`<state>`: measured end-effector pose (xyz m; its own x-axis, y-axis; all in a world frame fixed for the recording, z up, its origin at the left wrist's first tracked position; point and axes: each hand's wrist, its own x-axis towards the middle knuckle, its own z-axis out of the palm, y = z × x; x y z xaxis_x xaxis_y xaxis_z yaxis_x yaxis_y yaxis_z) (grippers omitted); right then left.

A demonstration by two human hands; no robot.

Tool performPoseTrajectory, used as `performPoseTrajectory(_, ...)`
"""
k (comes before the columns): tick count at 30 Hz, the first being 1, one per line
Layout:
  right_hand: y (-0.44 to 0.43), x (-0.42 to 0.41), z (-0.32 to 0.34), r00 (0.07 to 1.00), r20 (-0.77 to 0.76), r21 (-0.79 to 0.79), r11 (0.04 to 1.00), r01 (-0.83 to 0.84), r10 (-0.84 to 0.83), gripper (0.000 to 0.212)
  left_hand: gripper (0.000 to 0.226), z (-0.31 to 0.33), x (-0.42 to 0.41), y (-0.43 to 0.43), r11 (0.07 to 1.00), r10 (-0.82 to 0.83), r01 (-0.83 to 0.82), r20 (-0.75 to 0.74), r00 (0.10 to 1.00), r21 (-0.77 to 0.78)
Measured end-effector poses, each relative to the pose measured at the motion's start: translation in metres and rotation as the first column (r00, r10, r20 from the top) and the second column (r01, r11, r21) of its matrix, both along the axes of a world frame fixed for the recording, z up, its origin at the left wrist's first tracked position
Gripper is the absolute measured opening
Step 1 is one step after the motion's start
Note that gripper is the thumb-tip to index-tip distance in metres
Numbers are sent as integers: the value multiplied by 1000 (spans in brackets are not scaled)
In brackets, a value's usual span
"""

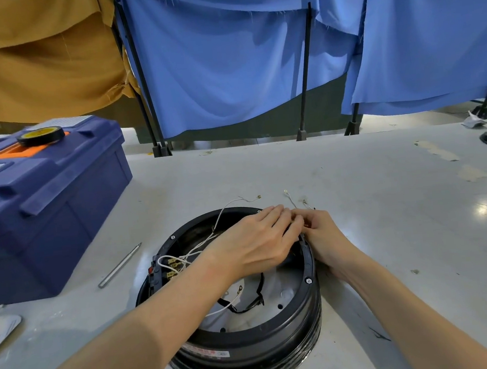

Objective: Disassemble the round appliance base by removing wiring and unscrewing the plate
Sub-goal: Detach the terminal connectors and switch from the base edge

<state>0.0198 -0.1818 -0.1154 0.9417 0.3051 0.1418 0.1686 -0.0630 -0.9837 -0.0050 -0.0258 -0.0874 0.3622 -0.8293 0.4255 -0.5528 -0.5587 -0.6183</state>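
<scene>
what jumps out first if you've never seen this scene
A round black appliance base sits open at the centre of the pale table, with loose wiring inside. The left hand and right hand meet at its far rim, the right pinching thin white wires. A dark blue plastic toolbox stands at the left, and blue cloth curtains hang behind.

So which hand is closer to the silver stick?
Left. The left hand lies over the round base, right of the silver stick; the right hand is farther right.
</scene>
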Motion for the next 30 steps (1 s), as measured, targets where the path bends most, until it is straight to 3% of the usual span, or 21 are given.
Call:
performPoseTrajectory(7, 0, 1, 1, 1000, 2, -33, 999, 27, -27, 30, 34, -1, 2, 5, 977, 47, -75, 141, 989, 200)
performPoseTrajectory(17, -1, -2, 4, 1000, 5, -36, 999, 27, -27, 32, 28, -1, 8, 7, 972, 38, -60, 101, 994, 225)
performPoseTrajectory(19, -2, -2, 4, 999, 13, -54, 998, 32, -32, 32, 27, 10, 8, 5, 987, 70, -79, 70, 995, 143)
performPoseTrajectory(22, 2, -4, 4, 999, 16, -91, 995, 29, -28, 29, 37, 42, 10, -1, 953, 129, -136, -45, 991, -270)
performPoseTrajectory(25, 3, -6, 5, 999, 7, -70, 997, 42, -41, 39, 43, 33, 6, -3, 968, 223, -232, -96, 970, -95)
performPoseTrajectory(30, 4, -6, 6, 993, -34, -42, 993, 108, -110, 24, 68, 34, -1, 9, 905, 408, -418, -117, 906, -82)
